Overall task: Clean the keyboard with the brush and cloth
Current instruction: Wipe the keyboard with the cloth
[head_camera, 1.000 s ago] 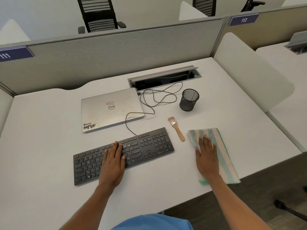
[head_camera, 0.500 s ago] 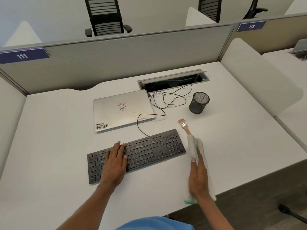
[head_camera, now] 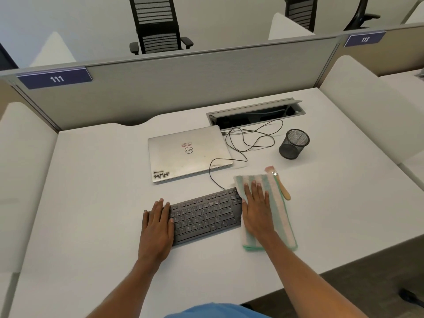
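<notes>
A black keyboard (head_camera: 204, 216) lies at a slant on the white table (head_camera: 103, 203), near the front edge; the left hand (head_camera: 157, 228) rests palm down on the keyboard's left end, fingers (head_camera: 160, 206) stretched flat and grasping nothing; the right hand (head_camera: 258, 212) lies palm down on a striped green, white and pink cloth (head_camera: 278, 216), fingers spread and flat, pressing the cloth rather than gripping it; the cloth is laid over the right end of the keyboard and spills onto the table beside it, its near end reaching toward the table's front edge; a small brush (head_camera: 278, 182) with a wooden handle and pale bristles lies on the table along the cloth's right edge, touching or partly under it, bristles pointing away from the person; behind the keyboard sits a closed silver laptop (head_camera: 188, 152) with stickers on its lid; a thin black cable (head_camera: 247, 141) runs from the keyboard's back edge in loops past the laptop toward an open cable hatch (head_camera: 254, 113) set in the table; a black mesh cup (head_camera: 294, 143) stands upright to the right of the cable loops, well apart from the brush; a grey divider (head_camera: 195, 83) closes off the back of the table.
</notes>
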{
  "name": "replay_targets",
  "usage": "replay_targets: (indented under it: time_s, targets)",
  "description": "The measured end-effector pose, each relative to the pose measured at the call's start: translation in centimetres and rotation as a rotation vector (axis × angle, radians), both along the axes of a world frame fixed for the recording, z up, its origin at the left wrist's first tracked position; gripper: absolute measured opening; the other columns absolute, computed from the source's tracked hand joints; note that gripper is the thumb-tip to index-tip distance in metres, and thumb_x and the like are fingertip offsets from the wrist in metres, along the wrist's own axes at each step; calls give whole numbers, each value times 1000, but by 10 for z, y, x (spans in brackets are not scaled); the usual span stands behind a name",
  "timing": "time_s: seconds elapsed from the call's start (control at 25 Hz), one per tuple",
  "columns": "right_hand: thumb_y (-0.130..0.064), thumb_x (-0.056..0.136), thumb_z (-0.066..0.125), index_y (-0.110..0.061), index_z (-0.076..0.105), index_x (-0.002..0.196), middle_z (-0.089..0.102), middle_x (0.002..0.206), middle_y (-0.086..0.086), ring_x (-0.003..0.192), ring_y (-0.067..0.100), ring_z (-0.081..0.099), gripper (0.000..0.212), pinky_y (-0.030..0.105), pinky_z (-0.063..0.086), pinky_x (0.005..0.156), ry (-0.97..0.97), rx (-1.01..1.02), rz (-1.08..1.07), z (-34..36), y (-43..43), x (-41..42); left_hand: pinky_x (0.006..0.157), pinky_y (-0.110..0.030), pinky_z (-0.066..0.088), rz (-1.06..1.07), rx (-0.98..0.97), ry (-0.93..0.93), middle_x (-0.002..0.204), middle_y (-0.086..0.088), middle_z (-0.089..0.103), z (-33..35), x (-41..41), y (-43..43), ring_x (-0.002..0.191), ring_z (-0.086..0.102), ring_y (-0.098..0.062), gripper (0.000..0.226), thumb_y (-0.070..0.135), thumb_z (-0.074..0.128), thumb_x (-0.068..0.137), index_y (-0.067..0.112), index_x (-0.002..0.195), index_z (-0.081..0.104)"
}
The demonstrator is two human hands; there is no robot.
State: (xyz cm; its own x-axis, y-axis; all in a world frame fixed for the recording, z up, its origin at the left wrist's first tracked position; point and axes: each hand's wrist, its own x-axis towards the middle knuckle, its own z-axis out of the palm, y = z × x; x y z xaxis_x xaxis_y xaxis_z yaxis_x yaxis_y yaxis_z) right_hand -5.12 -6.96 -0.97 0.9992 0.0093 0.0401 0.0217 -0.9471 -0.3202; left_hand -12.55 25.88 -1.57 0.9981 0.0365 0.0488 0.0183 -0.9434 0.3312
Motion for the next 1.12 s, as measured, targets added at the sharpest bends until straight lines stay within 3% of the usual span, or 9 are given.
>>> replay_targets:
  time_s: [0.2, 0.56, 0.84, 1.12]
  targets:
    - [-39, 101, 17, -26, 15, 160, 9, 168, 5, 155, 25, 3, 61, 51, 6, 125, 27, -54, -41, 0, 23, 0, 132, -45, 4, 2, 34, 14, 172, -6, 27, -11, -3, 8, 162, 15, -21, 62, 39, 20, 110, 14, 165, 30]
    - [-36, 102, 22, -26, 2, 161, -6, 168, 7, 154, 25, -13, 63, 52, 6, 125, 88, -83, 7, 3, 92, -15, 131, -50, 13, -4, 32, -9, 170, -8, 32, -13, -4, 9, 160, 22, -24, 61, 37, 26, 108, 11, 163, 34]
    - [-35, 101, 28, -23, 8, 161, -1, 168, 8, 155, 28, -8, 64, 52, 5, 124, 81, -88, 148, 10, 150, -23, 131, -50, 12, -14, 24, -15, 170, -8, 33, -12, -3, 9, 160, 23, -23, 61, 35, 28, 107, 11, 163, 36]
    - [-36, 104, 31, -26, -7, 160, -13, 167, 7, 154, 25, -16, 68, 52, 5, 124, 69, -102, 408, 16, 173, -55, 131, -50, 14, -10, 30, -7, 170, -7, 33, -13, -7, 10, 161, 21, -22, 60, 35, 25, 108, 11, 163, 36]
